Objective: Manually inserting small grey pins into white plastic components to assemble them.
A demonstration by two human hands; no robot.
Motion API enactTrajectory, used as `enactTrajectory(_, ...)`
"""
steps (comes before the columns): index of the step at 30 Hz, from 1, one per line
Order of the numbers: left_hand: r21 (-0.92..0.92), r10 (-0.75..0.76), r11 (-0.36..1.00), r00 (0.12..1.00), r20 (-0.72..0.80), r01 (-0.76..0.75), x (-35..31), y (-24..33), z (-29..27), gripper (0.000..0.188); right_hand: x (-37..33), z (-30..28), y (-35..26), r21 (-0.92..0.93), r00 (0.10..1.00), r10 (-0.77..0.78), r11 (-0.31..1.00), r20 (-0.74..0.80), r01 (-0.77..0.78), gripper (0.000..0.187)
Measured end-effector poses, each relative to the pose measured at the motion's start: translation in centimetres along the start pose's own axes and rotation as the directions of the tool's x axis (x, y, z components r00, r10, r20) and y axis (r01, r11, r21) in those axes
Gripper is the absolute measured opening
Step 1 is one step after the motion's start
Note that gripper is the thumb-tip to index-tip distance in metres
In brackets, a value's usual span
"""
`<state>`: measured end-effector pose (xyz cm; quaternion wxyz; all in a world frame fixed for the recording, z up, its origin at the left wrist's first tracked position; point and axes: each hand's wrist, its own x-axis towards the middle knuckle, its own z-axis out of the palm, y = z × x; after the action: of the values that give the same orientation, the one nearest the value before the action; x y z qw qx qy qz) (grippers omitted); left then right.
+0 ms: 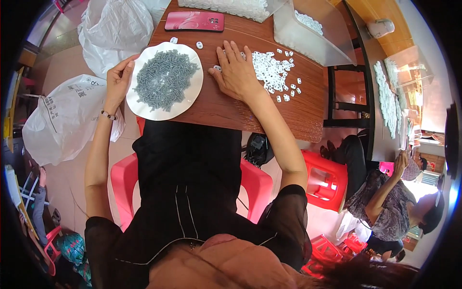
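Observation:
My left hand grips the left rim of a white plate, with the thumb on top of the edge. A heap of small grey-blue rod-shaped pieces covers the middle of the plate. To its right, my right hand lies palm down on the brown table, fingers stretched out. Beside those fingers spreads a pile of small white plastic pieces with holes. A few white pieces show at the edge of my right hand, and what lies under the palm is hidden. Two loose white pieces sit above the plate.
A pink phone lies at the table's far left. Clear-walled trays with white pieces stand at the back. White plastic bags are on the left. A red stool and a seated person are on the right.

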<state>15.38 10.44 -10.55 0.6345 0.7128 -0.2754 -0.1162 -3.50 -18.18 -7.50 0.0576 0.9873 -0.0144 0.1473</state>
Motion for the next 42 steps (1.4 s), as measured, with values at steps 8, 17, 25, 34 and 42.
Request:
enactTrajectory(8,-0.012,0.009,1.0,1.0,0.003,-0.009,0.6,0.4,0.9,0.026,3.4,0.9,0.1,0.082,0.975,-0.211,0.973,-0.069,0.216,0.052)
enactTrajectory(17,-0.041,0.011,0.999,0.998,-0.06,-0.014,1.2,0.4,1.9,0.025,0.8,0.5,0.9,0.034,0.993,-0.114,0.993,-0.026,0.115,0.053)
enactTrajectory(25,0.065,0.086,0.995,0.994,-0.069,-0.082,2.4,-1.2,2.0,0.024,-2.1,-0.5,0.1,-0.023,1.0,0.019,1.0,0.005,-0.019,0.051)
enactTrajectory(34,0.212,0.156,0.967,0.986,-0.065,-0.139,2.4,-0.7,2.1,0.025,-4.3,-4.9,1.6,0.331,0.986,0.131,0.939,-0.106,-0.09,0.04)
enactTrajectory(42,0.184,0.198,0.965,0.979,-0.055,-0.185,1.7,-0.2,2.4,0.028,-7.5,-7.2,3.5,0.502,0.878,0.473,0.779,-0.076,-0.376,0.018)
